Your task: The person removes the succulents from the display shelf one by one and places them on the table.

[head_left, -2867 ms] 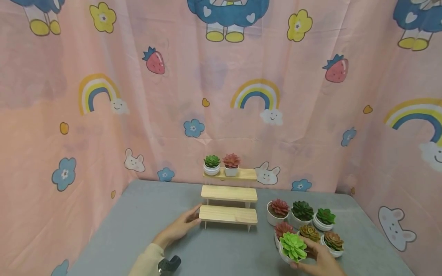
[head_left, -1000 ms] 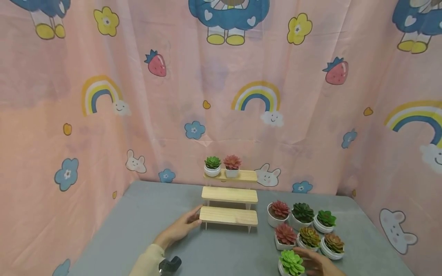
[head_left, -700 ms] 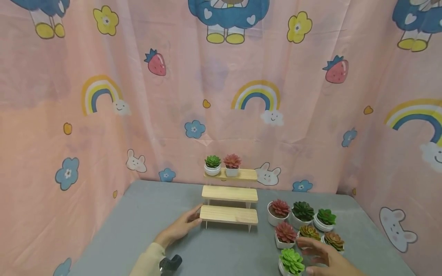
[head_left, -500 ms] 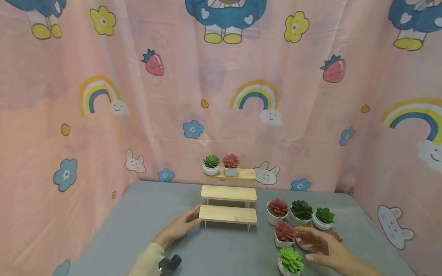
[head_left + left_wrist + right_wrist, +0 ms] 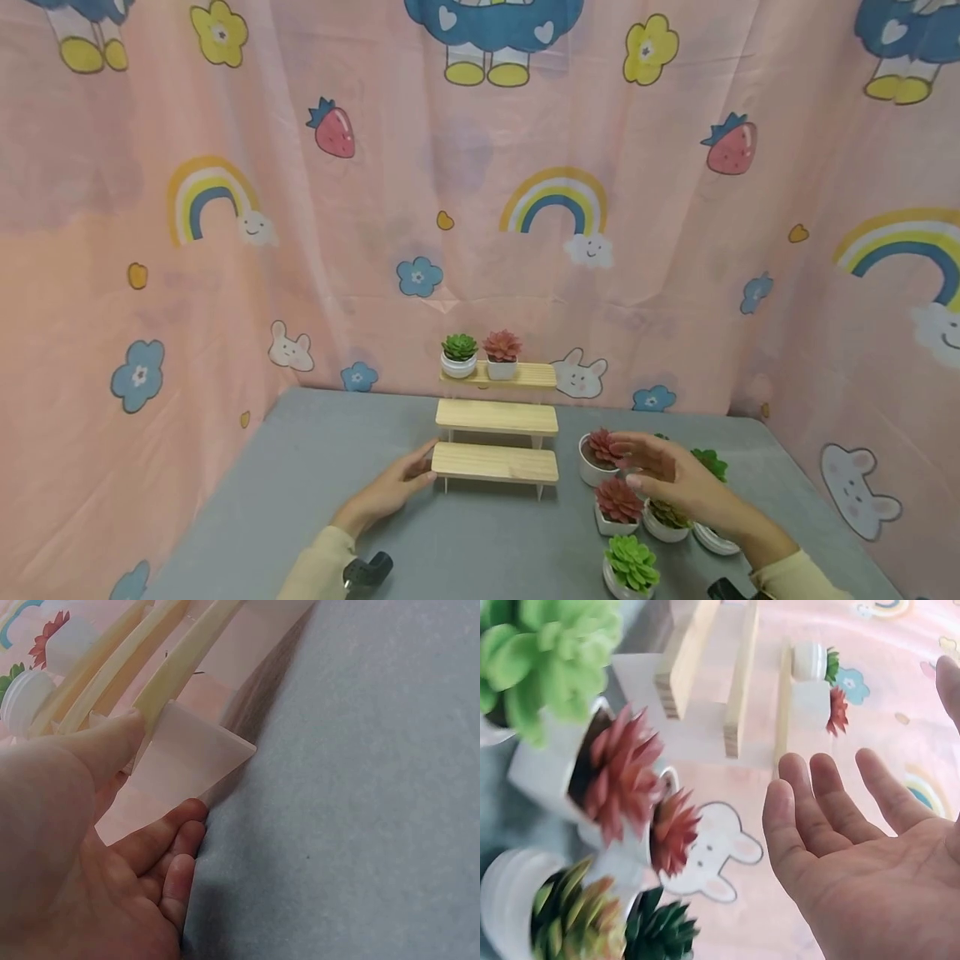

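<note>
A three-step wooden display stand stands mid-table, its top step carrying a green succulent and a red succulent in white pots. With thumb and fingers my left hand grips the left end of the lowest step; the left wrist view shows the thumb against the plank edge. Above the potted succulents on the right hovers my right hand, holding nothing, its fingers spread and relaxed. Nearest it are a red succulent in a round pot and another red one in a square pot.
A bright green succulent sits at the front of the right-hand group. An olive succulent and several other pots are partly hidden under the right hand. Behind the grey table hangs a pink printed curtain.
My right hand has set the bright green succulent down on the table and let go of it. It has then moved back over the other pots. My left hand has stayed at the stand.
</note>
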Action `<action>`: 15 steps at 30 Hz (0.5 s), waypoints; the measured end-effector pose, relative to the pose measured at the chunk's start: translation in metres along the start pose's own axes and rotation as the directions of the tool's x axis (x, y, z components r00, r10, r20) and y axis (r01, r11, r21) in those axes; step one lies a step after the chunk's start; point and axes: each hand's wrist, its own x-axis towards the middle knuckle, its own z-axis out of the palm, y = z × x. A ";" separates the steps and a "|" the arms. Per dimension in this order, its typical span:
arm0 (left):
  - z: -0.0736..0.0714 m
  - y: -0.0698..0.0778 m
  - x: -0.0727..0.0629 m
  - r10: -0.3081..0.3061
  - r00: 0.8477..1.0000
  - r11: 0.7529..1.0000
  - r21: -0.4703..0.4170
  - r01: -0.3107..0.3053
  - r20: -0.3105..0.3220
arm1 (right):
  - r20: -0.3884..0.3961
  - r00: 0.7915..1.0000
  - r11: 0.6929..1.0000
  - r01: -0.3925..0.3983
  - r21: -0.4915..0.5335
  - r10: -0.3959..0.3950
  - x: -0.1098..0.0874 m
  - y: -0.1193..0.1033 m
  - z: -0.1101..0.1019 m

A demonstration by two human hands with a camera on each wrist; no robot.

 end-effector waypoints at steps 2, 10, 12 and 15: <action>-0.001 0.000 0.000 0.003 1.000 1.000 -0.001 -0.003 0.003 | -0.014 1.000 1.000 0.014 -0.007 -0.014 0.009 -0.001 0.002; 0.001 -0.001 0.000 0.006 1.000 1.000 -0.005 -0.006 0.002 | -0.072 0.997 1.000 -0.016 -0.010 0.015 0.041 0.002 0.008; 0.001 0.001 -0.002 0.010 1.000 1.000 -0.001 -0.010 0.001 | -0.069 0.997 1.000 -0.018 -0.022 0.016 0.047 0.005 0.009; 0.001 0.003 -0.003 0.006 1.000 1.000 0.004 -0.006 -0.001 | -0.073 0.997 0.999 -0.020 -0.039 0.017 0.057 0.007 0.010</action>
